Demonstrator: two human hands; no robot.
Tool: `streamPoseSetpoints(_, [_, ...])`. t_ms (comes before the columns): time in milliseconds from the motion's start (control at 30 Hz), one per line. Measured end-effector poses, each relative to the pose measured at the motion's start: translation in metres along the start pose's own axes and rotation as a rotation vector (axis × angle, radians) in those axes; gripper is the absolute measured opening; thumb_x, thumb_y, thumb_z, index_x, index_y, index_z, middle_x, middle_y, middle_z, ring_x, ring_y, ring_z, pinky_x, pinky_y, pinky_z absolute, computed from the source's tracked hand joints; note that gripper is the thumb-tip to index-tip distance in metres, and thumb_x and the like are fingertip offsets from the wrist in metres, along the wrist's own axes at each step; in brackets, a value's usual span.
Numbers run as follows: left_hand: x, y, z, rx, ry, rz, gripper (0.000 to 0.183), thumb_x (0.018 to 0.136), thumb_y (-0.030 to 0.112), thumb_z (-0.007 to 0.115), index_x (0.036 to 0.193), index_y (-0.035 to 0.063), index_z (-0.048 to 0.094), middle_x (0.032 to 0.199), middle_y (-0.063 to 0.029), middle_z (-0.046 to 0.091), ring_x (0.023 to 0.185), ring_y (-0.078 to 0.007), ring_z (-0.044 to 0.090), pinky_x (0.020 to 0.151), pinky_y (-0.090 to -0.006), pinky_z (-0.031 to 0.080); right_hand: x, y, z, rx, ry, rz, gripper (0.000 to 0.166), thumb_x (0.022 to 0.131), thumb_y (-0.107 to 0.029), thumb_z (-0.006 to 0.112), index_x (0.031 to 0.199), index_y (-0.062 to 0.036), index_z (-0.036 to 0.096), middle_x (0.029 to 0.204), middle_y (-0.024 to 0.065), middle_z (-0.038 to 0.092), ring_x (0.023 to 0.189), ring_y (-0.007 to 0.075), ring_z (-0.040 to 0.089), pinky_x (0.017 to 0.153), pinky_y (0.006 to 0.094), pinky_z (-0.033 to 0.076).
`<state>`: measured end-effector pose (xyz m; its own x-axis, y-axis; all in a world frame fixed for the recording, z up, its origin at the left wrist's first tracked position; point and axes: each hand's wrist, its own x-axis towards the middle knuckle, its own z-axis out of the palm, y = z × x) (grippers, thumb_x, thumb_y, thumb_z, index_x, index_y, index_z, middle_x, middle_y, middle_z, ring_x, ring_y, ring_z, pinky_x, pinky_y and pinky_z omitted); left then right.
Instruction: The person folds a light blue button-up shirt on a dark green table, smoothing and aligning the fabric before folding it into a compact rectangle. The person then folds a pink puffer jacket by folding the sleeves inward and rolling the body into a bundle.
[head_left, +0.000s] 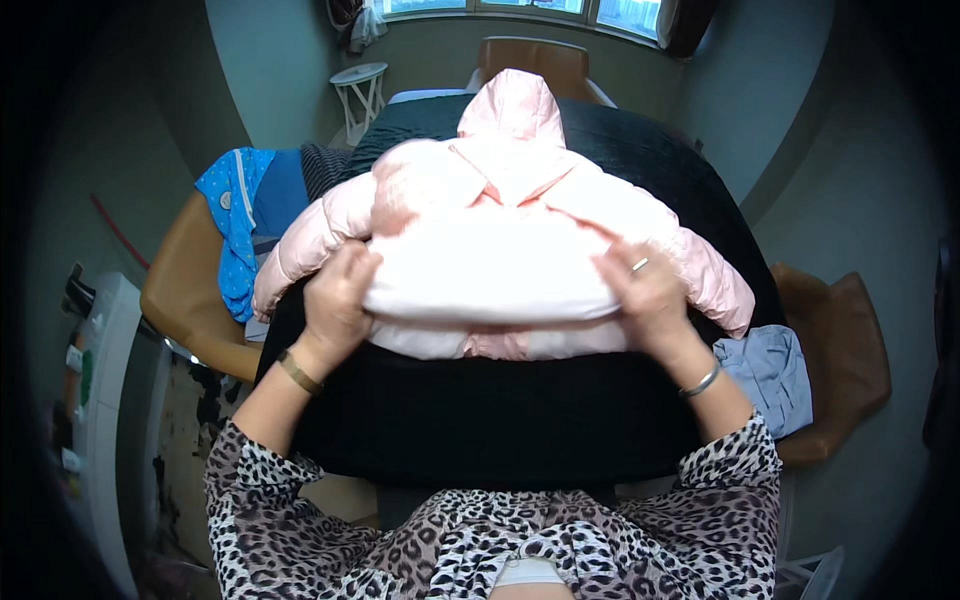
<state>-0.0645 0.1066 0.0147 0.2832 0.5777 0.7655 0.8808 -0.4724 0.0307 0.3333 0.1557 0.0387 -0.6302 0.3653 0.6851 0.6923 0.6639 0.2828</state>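
A pink hooded puffer jacket (517, 112) lies spread on a table under a dark velvety cloth (480, 420), its hood pointing away from me and its sleeves out to both sides. My left hand (341, 289) grips the left end of a white panel (491, 270), which looks like the jacket's lower part or lining. At the panel's other end my right hand (645, 292), with a ring on one finger, has hold of it too. Between my hands the near edge is raised over the jacket's hem (495, 345). Both hands are slightly blurred, and their fingertips are partly hidden.
At left, a tan chair (180, 277) holds a blue patterned garment (238, 217) and other clothes. A brown chair (840, 360) at right bears a grey-blue folded cloth (772, 382). Beyond the table stand another brown chair (534, 64) and a small white side table (358, 73).
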Motion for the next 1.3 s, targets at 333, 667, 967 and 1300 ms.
streamPoseSetpoints(333, [-0.040,-0.016,0.025,-0.497,-0.010,-0.463,0.057,0.076,-0.004,0.069,0.131,0.0023,0.054,0.116,-0.0177,0.066,0.111,-0.0335,0.064,0.096,-0.0376,0.050,-0.057,0.006,-0.003,0.530,-0.214,0.789,0.081,0.073,-0.021,0.084,0.145,-0.0044,0.048,0.134,0.0195,0.059,0.121,0.0365,0.059,0.103,0.0413,0.048])
streamPoseSetpoints(667, [0.000,-0.005,0.009,-0.722,0.020,-0.502,0.056,0.079,-0.008,0.072,0.132,-0.0008,0.060,0.127,-0.0152,0.068,0.113,-0.0247,0.067,0.097,-0.0350,0.053,-0.021,0.039,-0.014,1.070,0.144,0.836,0.055,0.080,0.009,0.059,0.135,-0.0009,0.057,0.121,0.0125,0.067,0.109,0.0190,0.066,0.094,0.0302,0.053])
streamPoseSetpoints(967, [0.005,-0.012,-0.040,-0.723,-0.676,-0.200,0.071,0.080,0.020,0.083,0.141,0.0014,0.052,0.137,-0.0149,0.059,0.128,-0.0268,0.055,0.109,-0.0357,0.042,-0.058,0.022,-0.052,0.299,-0.447,0.629,0.062,0.077,-0.009,0.076,0.137,-0.0027,0.058,0.128,0.0239,0.064,0.121,0.0377,0.061,0.105,0.0432,0.046])
streamPoseSetpoints(1300, [0.062,0.001,0.029,-0.878,-0.526,-0.311,0.028,0.093,0.019,0.071,0.115,0.0024,0.069,0.106,-0.0067,0.064,0.098,-0.0143,0.061,0.084,-0.0276,0.050,0.054,-0.043,-0.010,0.420,-0.270,-0.022,0.065,0.089,-0.039,0.070,0.142,-0.0044,0.055,0.147,0.0240,0.050,0.137,0.0433,0.044,0.114,0.0553,0.032])
